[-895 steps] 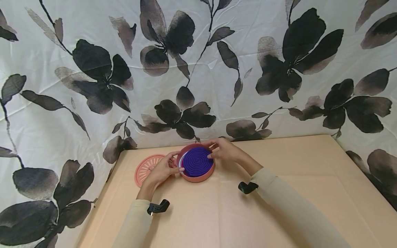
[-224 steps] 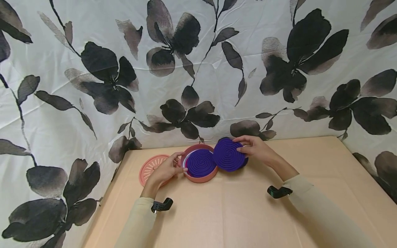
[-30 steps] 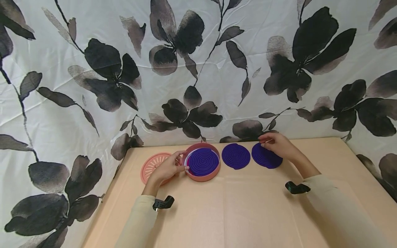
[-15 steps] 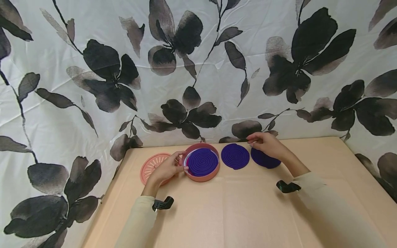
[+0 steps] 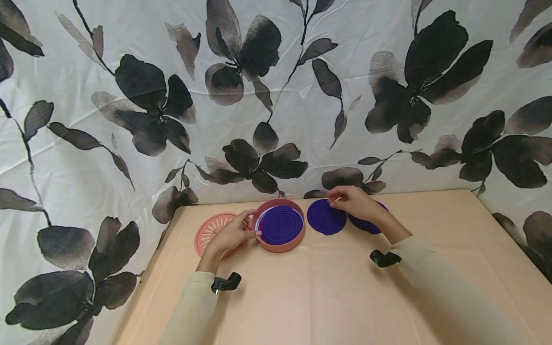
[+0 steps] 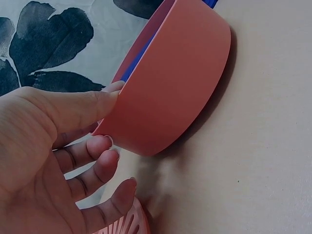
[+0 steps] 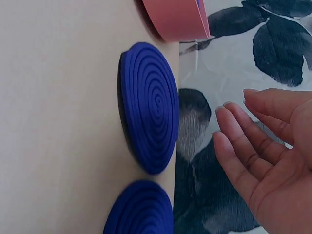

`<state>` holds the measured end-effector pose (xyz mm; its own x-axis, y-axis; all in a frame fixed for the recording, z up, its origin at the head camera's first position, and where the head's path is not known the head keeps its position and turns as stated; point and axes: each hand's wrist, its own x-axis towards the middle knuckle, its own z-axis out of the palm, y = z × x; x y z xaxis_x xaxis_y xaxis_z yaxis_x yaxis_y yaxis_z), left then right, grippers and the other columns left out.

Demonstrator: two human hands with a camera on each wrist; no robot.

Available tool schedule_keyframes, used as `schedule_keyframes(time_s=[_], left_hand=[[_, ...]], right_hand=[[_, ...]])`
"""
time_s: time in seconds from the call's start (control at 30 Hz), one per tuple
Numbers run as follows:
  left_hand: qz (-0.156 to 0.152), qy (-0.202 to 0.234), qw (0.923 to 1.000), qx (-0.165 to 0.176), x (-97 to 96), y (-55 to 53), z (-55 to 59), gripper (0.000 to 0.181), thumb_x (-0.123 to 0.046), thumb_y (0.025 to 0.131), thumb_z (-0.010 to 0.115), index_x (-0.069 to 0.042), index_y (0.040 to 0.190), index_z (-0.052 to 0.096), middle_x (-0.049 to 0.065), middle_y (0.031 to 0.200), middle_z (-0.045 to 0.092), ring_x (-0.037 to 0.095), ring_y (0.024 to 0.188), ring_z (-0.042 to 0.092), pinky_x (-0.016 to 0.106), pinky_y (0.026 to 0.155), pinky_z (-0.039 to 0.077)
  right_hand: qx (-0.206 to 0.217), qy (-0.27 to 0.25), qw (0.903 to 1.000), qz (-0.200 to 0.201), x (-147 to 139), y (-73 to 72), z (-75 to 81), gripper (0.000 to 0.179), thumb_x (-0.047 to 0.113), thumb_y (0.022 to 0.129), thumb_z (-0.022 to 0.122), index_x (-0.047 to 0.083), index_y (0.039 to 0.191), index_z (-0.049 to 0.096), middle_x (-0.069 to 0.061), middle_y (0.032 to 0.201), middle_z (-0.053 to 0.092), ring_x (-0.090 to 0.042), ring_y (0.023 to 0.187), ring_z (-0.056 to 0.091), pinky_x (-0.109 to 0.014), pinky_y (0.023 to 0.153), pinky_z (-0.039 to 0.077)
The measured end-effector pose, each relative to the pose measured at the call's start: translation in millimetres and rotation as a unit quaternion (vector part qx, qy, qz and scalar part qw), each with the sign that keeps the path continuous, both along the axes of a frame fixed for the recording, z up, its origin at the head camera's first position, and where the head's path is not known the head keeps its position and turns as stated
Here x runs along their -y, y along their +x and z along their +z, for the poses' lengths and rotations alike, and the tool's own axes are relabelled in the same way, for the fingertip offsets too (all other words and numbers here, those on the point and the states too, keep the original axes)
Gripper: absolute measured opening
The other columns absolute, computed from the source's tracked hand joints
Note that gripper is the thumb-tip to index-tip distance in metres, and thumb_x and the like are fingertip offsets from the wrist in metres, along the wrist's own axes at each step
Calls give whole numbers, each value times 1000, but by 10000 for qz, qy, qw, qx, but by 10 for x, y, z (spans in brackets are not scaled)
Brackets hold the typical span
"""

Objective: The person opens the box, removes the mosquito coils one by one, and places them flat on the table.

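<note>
A round terracotta-pink holder (image 5: 279, 248) has a purple-blue spiral coaster (image 5: 282, 225) in it, with a white and magenta edge at its left. My left hand (image 5: 228, 235) pinches the holder's rim between thumb and fingers; in the left wrist view the holder's wall (image 6: 180, 73) shows close up. Two more spiral coasters lie in a row to the right, a middle one (image 5: 322, 221) and a right one (image 5: 364, 225). Above them hovers my right hand (image 5: 355, 203), which partly hides both. In the right wrist view its fingers are relaxed with nothing between them, apart from the middle coaster (image 7: 153, 107).
A pink slotted disc (image 5: 210, 229) lies left of the holder, partly behind the left hand. The tan table (image 5: 310, 297) ends at the back against a white floral cloth (image 5: 276, 120).
Long before, no coasters lay outside the holder; later my right hand carried one rightward. In the last second it left the right coaster and moved left, over the middle one. My left hand stayed.
</note>
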<state>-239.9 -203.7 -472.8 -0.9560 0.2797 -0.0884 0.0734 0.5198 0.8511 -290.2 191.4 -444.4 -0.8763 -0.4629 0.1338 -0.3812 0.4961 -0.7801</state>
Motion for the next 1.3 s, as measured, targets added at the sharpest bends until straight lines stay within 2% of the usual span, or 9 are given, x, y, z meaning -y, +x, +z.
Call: schedule_keyframes(time_s=[0.2, 0.27, 0.43, 0.5, 0.83, 1.1, 1.3], left_hand=[[14, 81, 10000, 46, 10, -25, -17, 70, -14, 87, 80, -12, 149, 48, 15, 104, 52, 22, 79, 50, 30, 60, 43], [1, 129, 9999, 54, -2, -10, 15, 70, -12, 88, 80, -10, 149, 47, 17, 104, 52, 23, 79, 49, 29, 59, 43], [-73, 162, 9998, 20, 10, -10, 13, 69, -13, 88, 80, -11, 148, 48, 15, 103, 51, 22, 77, 50, 28, 59, 44], [-84, 148, 9999, -9, 29, -28, -24, 69, -14, 87, 81, -12, 148, 48, 13, 102, 51, 21, 77, 50, 28, 59, 44], [-101, 123, 9999, -7, 40, 7, -9, 70, -14, 87, 81, -12, 149, 48, 13, 101, 51, 21, 79, 49, 28, 59, 44], [-140, 116, 9998, 39, 60, 41, 0, 69, -15, 88, 80, -12, 148, 48, 15, 104, 52, 22, 78, 49, 28, 59, 43], [-150, 59, 9998, 80, 75, 62, 14, 69, -15, 88, 80, -13, 149, 47, 13, 104, 51, 20, 77, 50, 28, 60, 44]], right_hand=[[-61, 74, 9999, 83, 180, -10, 32, 27, 2, 96, 66, 0, 123, 68, -16, 110, 72, -28, 102, 70, -31, 86, 56], [-109, 119, 9998, 135, 238, -15, 45, 28, 2, 96, 67, -1, 123, 67, -15, 110, 72, -28, 103, 69, -35, 88, 56], [-107, 123, 9997, 175, 371, -2, 48, 29, 1, 94, 68, -3, 123, 67, -15, 109, 73, -28, 100, 69, -43, 91, 55], [-72, 117, 9998, 171, 427, 4, 40, 29, 2, 94, 69, -1, 122, 68, -13, 107, 73, -27, 97, 69, -42, 90, 55], [-17, 81, 9993, 362, 661, 45, 41, 33, 2, 93, 70, -2, 125, 67, -14, 108, 73, -21, 91, 70, -38, 89, 57], [-127, -32, 9987, 490, 806, 91, 18, 32, -2, 92, 69, -5, 124, 67, -20, 109, 72, -26, 91, 71, -35, 84, 58], [-3, 82, 9990, 433, 894, 132, 18, 34, 3, 93, 71, -2, 126, 67, -12, 108, 74, -19, 89, 71, -30, 81, 58]])
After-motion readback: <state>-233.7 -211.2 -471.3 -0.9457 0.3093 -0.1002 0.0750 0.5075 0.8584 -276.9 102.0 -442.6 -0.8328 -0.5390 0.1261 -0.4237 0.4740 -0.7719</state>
